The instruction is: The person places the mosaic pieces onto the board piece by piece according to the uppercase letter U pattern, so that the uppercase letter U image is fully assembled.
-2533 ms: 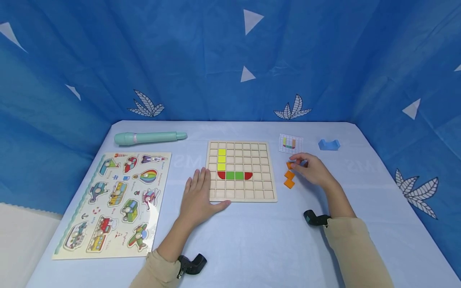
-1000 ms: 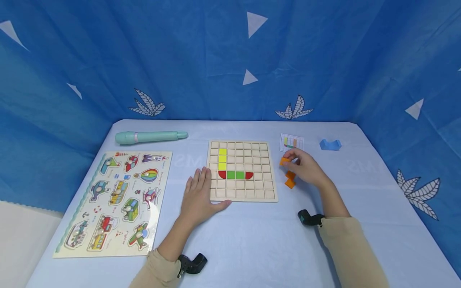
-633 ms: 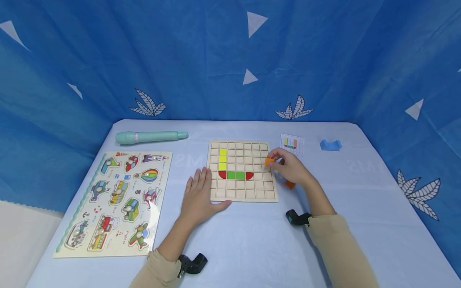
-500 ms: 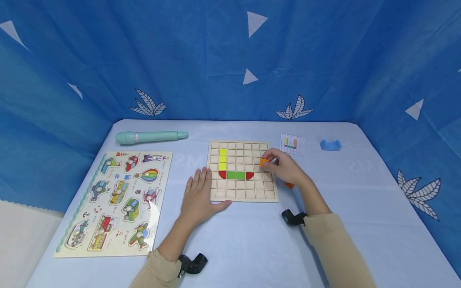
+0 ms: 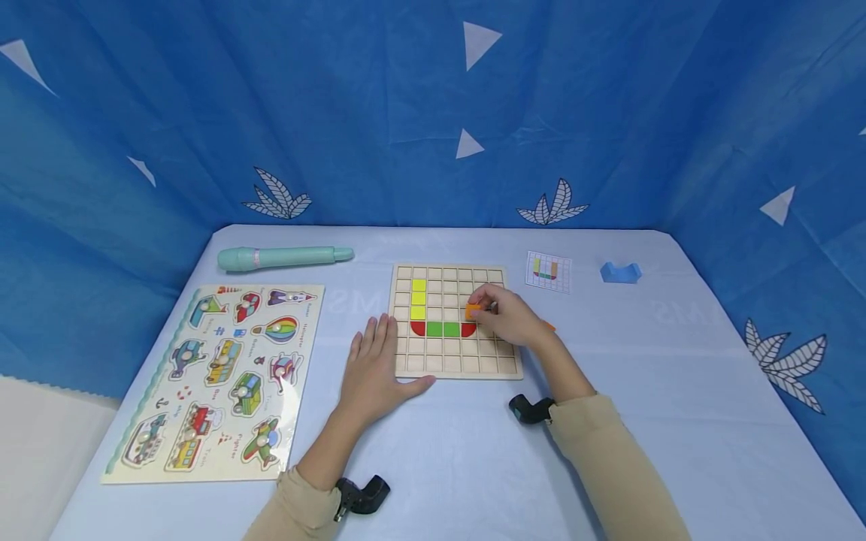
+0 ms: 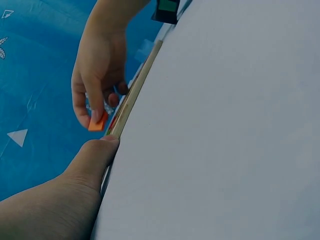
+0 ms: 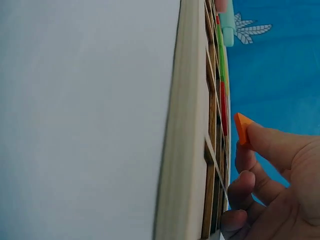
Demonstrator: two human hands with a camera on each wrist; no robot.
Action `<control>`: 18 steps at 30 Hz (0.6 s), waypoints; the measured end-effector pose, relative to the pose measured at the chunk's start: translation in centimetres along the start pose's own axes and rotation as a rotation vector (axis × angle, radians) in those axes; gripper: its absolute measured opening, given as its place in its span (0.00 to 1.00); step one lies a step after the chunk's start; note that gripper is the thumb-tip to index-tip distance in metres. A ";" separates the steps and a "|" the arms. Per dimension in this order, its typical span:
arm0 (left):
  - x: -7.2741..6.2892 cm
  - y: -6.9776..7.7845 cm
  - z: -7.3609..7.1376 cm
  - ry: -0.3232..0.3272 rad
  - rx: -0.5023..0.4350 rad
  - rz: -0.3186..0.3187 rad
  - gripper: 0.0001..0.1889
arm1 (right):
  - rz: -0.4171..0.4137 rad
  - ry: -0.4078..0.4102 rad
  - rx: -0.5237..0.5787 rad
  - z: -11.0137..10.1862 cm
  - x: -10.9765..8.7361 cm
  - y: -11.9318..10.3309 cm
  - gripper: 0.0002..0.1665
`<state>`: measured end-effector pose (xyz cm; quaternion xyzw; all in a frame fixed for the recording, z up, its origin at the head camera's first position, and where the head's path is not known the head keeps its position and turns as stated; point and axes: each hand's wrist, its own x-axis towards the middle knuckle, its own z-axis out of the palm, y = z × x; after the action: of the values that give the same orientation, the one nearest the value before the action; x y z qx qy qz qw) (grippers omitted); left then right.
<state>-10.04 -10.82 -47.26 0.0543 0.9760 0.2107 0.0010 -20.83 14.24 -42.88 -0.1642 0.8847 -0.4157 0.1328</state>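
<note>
A wooden grid board (image 5: 455,366) lies mid-table with coloured tiles set in its cells: a column of yellow tiles (image 5: 419,298), two green tiles (image 5: 443,329), and a red rounded tile (image 5: 418,328) at each end of the green pair. My right hand (image 5: 507,315) pinches an orange square tile (image 5: 471,310) between thumb and fingers, close over the board just behind the right red tile. In the right wrist view that orange tile (image 7: 242,129) is tilted, above the board's surface. My left hand (image 5: 370,376) lies with straight fingers along the board's left edge, its thumb at the front-left corner.
Another orange tile (image 5: 549,325) shows partly behind the right wrist. Beyond the board's right side lie a small pattern card (image 5: 549,272) and a blue notched block (image 5: 620,273). On the left are a picture puzzle board (image 5: 223,376) and a green cylindrical stick (image 5: 284,258).
My right hand has picked an orange tile from the group right of the board and carried it left over the grid. The left hand has stayed in place.
</note>
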 end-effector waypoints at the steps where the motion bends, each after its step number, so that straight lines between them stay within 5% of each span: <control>1: 0.0 0.0 0.0 0.000 -0.001 -0.001 0.65 | 0.004 0.001 -0.002 0.1 0.1 0.0 0.09; 18: 0.0 0.0 -0.1 -0.003 -0.011 -0.002 0.65 | 0.044 0.014 -0.045 1.0 0.7 -0.1 0.08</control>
<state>-10.01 -10.81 -47.19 0.0535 0.9749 0.2160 0.0032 -21.09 13.21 -43.54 -0.1446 0.8982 -0.3936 0.1319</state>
